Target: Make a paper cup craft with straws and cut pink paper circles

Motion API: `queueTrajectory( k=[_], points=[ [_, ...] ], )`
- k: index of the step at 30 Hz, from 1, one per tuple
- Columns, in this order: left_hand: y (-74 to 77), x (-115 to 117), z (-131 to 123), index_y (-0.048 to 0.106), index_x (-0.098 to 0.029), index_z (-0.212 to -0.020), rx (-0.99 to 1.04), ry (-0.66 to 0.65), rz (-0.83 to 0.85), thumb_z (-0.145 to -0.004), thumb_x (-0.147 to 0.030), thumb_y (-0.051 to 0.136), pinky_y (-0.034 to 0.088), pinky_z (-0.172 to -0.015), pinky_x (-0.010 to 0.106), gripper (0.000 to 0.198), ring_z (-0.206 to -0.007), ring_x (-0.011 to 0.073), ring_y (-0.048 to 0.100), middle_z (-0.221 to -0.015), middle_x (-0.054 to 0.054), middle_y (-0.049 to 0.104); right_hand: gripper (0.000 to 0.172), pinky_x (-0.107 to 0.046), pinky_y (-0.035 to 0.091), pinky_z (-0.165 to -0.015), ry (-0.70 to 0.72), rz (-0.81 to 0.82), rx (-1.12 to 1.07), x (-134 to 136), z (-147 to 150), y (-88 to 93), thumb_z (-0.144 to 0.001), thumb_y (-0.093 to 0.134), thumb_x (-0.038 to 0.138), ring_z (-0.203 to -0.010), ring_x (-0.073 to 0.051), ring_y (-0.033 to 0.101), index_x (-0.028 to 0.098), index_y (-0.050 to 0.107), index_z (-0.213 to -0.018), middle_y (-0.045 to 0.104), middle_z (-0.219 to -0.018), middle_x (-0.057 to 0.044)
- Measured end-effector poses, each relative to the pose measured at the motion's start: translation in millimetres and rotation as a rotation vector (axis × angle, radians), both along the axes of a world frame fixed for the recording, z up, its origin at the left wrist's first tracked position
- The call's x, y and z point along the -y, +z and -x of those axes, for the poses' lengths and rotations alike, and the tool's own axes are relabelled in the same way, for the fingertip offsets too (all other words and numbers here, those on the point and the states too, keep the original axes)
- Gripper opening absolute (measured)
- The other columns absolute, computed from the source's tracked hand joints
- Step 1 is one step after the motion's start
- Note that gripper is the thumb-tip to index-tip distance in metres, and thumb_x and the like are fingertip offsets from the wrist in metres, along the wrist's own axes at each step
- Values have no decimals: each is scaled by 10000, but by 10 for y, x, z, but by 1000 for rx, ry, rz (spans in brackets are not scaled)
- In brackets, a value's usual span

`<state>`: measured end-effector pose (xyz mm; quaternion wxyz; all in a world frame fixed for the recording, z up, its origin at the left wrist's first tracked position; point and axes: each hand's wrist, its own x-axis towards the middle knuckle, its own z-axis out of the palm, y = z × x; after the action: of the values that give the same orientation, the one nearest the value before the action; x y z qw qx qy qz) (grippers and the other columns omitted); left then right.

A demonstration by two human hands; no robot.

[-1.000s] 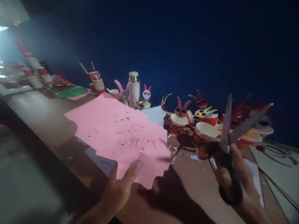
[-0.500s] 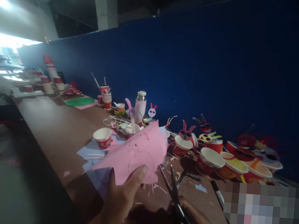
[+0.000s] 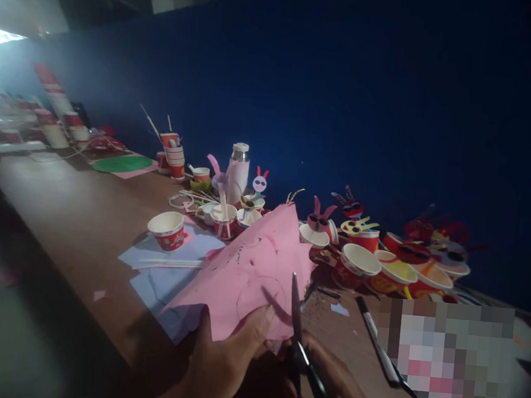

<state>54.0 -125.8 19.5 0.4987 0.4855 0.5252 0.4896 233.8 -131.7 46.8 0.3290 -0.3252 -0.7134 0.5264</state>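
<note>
A pink paper sheet [image 3: 260,260] with ragged edges and a circle drawn on it is pinched in my left hand [image 3: 227,363], thumb on top. My right hand [image 3: 328,378] grips black-handled scissors [image 3: 298,326] at the sheet's right edge. One blade points up in front of the paper and a dark shadow falls across the drawn circle. I cannot clearly make out the other blade. Beneath the pink sheet lie light blue paper sheets [image 3: 160,283] and thin white sticks [image 3: 171,264]. A red-and-white paper cup [image 3: 167,231] stands on the blue paper.
Behind are a flask [image 3: 238,172], stacked cups [image 3: 174,160] and a green paper piece [image 3: 122,163]. Several cups with paper creature faces [image 3: 318,228] line the blue wall [image 3: 349,95]. A marker [image 3: 378,342] lies at right, beside a blurred-out patch [image 3: 441,363].
The scissors have moved from beside the pink sheet to its right edge, one blade now overlapping it. The view has shifted, so the table things appear further left and higher.
</note>
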Motion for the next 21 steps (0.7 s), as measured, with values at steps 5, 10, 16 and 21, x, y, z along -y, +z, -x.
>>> queueTrajectory(
  k=[5, 10, 16, 21],
  points=[
    [25, 11, -17, 666, -203, -914, 43, 14, 4, -698, -460, 555, 354, -992, 399, 353, -1074, 286, 527, -1004, 48, 672, 521, -316, 450, -761, 12, 1, -44, -11, 12, 10, -729, 468, 632, -824, -238, 561, 224, 531, -1047, 600, -893, -84],
    [103, 19, -4, 675, -229, -867, 21, 26, 62, -650, -388, 616, 391, -962, 394, 275, -1025, 287, 551, -875, 19, 699, 558, -308, 465, -721, -7, -3, -88, -24, -3, -127, -730, 451, 650, -839, -239, 560, 224, 519, -1084, 586, -937, -98],
    [121, 32, -19, 679, -219, -821, 99, 25, 75, -660, -336, 617, 426, -918, 373, 208, -996, 282, 565, -881, 34, 696, 494, -319, 468, -731, 51, 18, -155, -3, 1, -196, -758, 488, 575, -878, -255, 561, 243, 498, -1124, 583, -1004, -105],
    [140, 47, -24, 684, -220, -843, 88, -6, 93, -659, -329, 618, 425, -921, 354, 224, -1009, 270, 555, -876, 29, 696, 498, -296, 459, -677, 3, 47, -119, 7, -7, -170, -736, 468, 623, -824, -232, 548, 252, 507, -1066, 570, -989, -91]
  ],
)
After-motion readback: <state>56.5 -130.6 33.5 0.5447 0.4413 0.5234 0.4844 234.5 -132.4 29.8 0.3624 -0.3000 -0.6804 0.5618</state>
